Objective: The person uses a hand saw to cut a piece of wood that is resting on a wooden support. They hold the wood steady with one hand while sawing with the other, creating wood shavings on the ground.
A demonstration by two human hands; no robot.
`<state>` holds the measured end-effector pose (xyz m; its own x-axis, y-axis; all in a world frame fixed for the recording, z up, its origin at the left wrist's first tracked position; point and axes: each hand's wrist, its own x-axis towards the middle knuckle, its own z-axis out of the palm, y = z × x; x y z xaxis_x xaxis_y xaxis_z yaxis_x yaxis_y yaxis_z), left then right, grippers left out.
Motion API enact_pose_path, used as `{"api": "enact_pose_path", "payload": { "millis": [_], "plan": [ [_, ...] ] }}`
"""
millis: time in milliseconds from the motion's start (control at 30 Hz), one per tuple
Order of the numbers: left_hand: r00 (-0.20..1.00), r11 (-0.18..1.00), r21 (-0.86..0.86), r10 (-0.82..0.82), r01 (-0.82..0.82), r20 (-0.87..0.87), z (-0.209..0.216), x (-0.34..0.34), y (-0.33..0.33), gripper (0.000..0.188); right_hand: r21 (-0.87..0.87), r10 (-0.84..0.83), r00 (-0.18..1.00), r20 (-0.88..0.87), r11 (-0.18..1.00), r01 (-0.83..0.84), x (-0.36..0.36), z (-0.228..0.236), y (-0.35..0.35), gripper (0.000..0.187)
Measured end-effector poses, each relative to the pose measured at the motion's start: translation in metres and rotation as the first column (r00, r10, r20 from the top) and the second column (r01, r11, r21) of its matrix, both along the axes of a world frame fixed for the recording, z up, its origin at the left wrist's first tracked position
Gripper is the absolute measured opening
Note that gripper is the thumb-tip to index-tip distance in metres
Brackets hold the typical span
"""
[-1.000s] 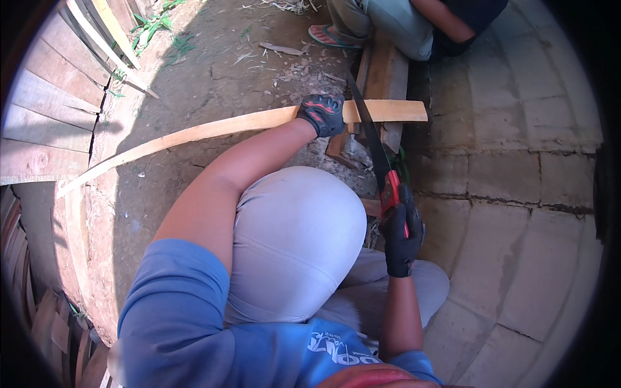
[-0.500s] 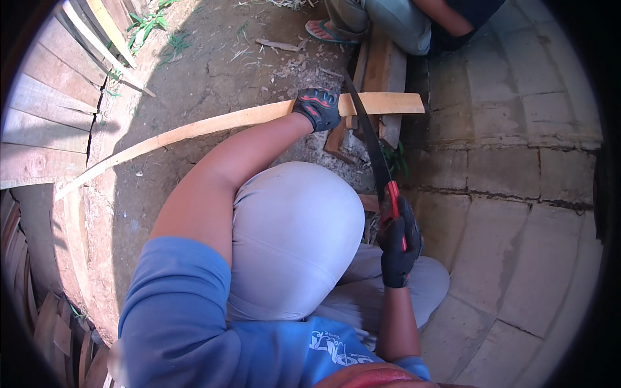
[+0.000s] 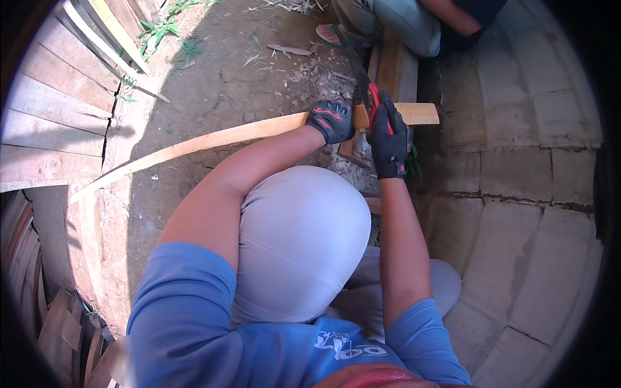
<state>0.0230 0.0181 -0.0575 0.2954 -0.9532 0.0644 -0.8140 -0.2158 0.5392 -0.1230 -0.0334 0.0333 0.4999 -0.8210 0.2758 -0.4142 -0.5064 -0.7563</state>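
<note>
My left hand (image 3: 331,121), in a black glove with red trim, is closed around a long pale wooden strip (image 3: 233,134) near its right end. The strip runs to the lower left, and its right end lies across wooden beams (image 3: 396,71). My right hand (image 3: 390,139), gloved in black too, grips the red handle of a hand saw (image 3: 354,57). The dark blade points away from me, crossing the strip just right of my left hand. Whether the teeth touch the wood I cannot make out.
Beyond the beams another person (image 3: 414,26) crouches, a sandalled foot near the saw's tip. A block wall (image 3: 517,168) stands to the right. Wooden boards (image 3: 58,123) are at the left, with stacked wood pieces (image 3: 61,330) at lower left. Wood chips (image 3: 310,71) litter the dirt.
My right hand has pushed the saw forward, away from me, so its handle is now at the strip. My left hand keeps its hold on the strip. The whole view has shifted slightly.
</note>
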Motion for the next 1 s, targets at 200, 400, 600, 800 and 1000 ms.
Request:
{"api": "enact_pose_path", "payload": {
  "millis": [200, 400, 600, 800, 1000],
  "plan": [
    [1.0, 1.0, -0.023, 0.003, -0.003, 0.007, -0.007, 0.004, 0.0, 0.05, -0.113, 0.011, 0.977, -0.213, 0.993, -0.036, -0.079, 0.01, 0.041, 0.04],
    [1.0, 1.0, 0.01, -0.011, 0.011, -0.025, 0.006, 0.003, 0.0, 0.044, 0.02, -0.096, 0.98, -0.176, 0.995, 0.102, -0.194, 0.075, 0.13, 0.043],
    [0.999, 0.997, 0.066, -0.041, 0.039, 0.016, 0.012, 0.014, -0.001, 0.047, 0.2, -0.187, 0.951, -0.247, 0.95, 0.239, -0.193, 0.117, 0.167, 0.045],
    [0.996, 0.994, 0.064, -0.081, 0.084, -0.046, 0.016, 0.013, 0.001, 0.045, 0.009, -0.029, 0.98, -0.196, 0.999, 0.031, -0.118, 0.07, 0.094, 0.042],
    [0.995, 0.992, 0.087, -0.084, 0.089, -0.056, 0.028, 0.012, 0.003, 0.045, -0.139, 0.03, 0.99, -0.136, 0.989, -0.049, -0.004, 0.008, -0.008, 0.041]
  ]
}}
